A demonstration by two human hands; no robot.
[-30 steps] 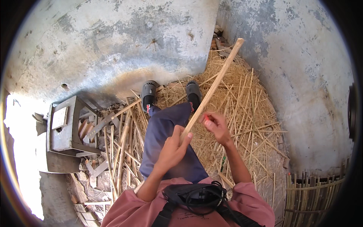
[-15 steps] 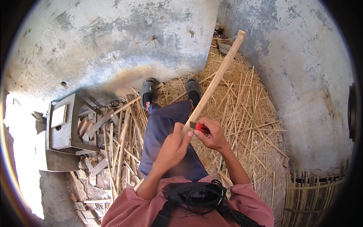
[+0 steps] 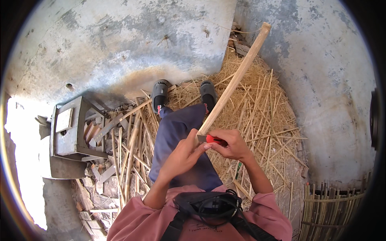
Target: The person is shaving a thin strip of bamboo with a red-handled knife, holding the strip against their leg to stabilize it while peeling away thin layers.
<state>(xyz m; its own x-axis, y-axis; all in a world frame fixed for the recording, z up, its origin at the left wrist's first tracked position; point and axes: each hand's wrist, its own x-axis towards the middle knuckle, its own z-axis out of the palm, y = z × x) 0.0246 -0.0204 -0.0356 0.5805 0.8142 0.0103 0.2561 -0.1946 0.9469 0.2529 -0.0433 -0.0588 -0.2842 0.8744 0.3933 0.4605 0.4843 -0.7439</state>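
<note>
A long pale wooden stick (image 3: 237, 76) slants up and away to the right from between my hands. My left hand (image 3: 185, 154) is closed round its near end, above my thigh. In my right hand (image 3: 235, 145) is a red-handled utility knife (image 3: 214, 139), fingers wrapped round the handle. Its short grey blade points left and lies against the stick close to my left fingers. The thumb and fingers of both hands nearly meet there. The stick's very end is hidden by my left hand.
Straw and thin split strips (image 3: 261, 116) cover the floor ahead and right. At left stand a wooden box frame (image 3: 66, 128) and loose poles (image 3: 130, 160). A slatted basket (image 3: 331, 209) is at lower right. Weathered walls (image 3: 140, 36) enclose the corner.
The stick's far end has shifted slightly up and right. My right hand has turned, and more of the red knife now shows, with its blade pointing left.
</note>
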